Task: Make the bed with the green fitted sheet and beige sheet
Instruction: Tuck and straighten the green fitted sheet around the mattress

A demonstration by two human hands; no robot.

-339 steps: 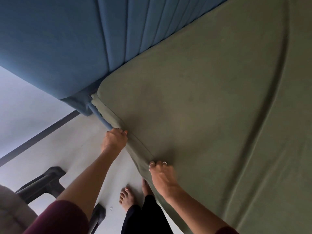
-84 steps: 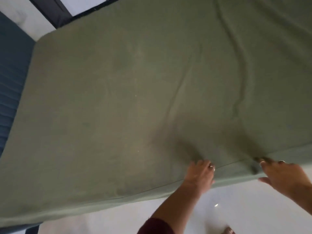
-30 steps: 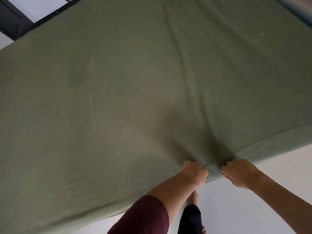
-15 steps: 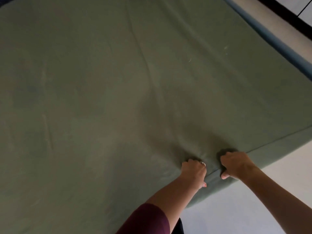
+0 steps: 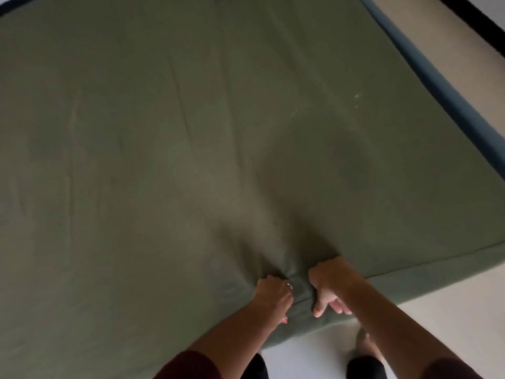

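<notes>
- My left hand (image 5: 273, 292) and right hand (image 5: 329, 283) both pinch the green sheet (image 5: 205, 160) at the bed's near edge.
- The sheet covers the mattress; I'm tugging out slack.
- Next, I judge: tuck this edge under, then fetch the beige sheet, unseen here.

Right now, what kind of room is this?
Probably a bedroom: a green sheet stretched over a mattress, a blue bed frame along its far edge, and hands at its near edge.
</notes>
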